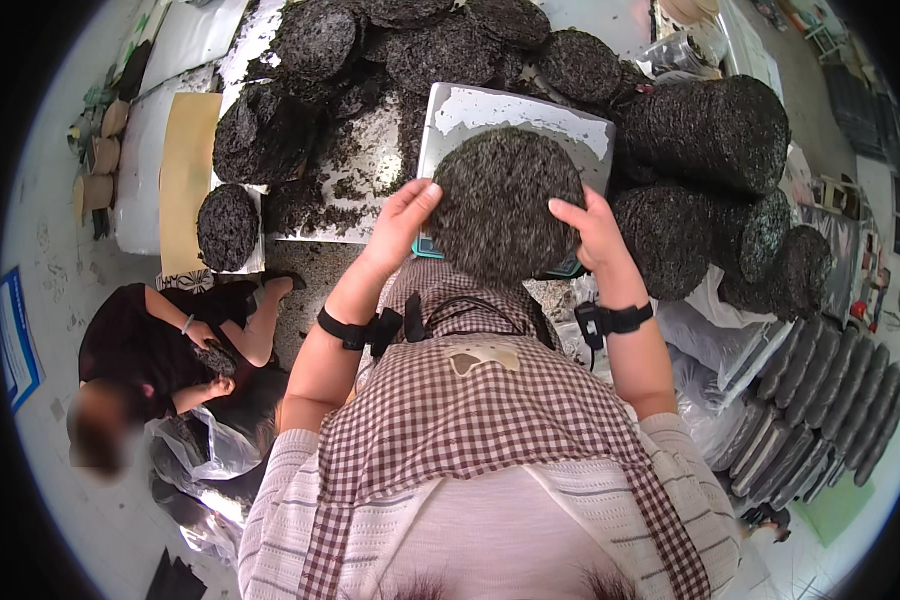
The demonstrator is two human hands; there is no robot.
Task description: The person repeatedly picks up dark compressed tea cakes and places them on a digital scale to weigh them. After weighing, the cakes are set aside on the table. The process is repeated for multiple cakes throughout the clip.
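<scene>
Left hand point(406, 216) and right hand point(596, 228), partly closed with thumbs on top, pinch opposite edges of a dark, rough, round disc point(508, 205) at centre frame. Light, even pressure should spare its rim; keeping it level should limit crumbling onto the silvery rectangular platform point(520, 104) beyond.

Left hand point(402, 224), right hand point(599, 234): fingertips hidden behind dark disc point(508, 205); co-worker's head point(106, 428) blurred

The white worktop point(338, 212) carries many loose dark crumbs point(348, 188). Along its far edge there lie heaped dark round cakes point(440, 52). One square scale point(570, 128) stands at the middle of the near edge; toward the right edge lies a thick roll-like stack point(710, 135).
</scene>
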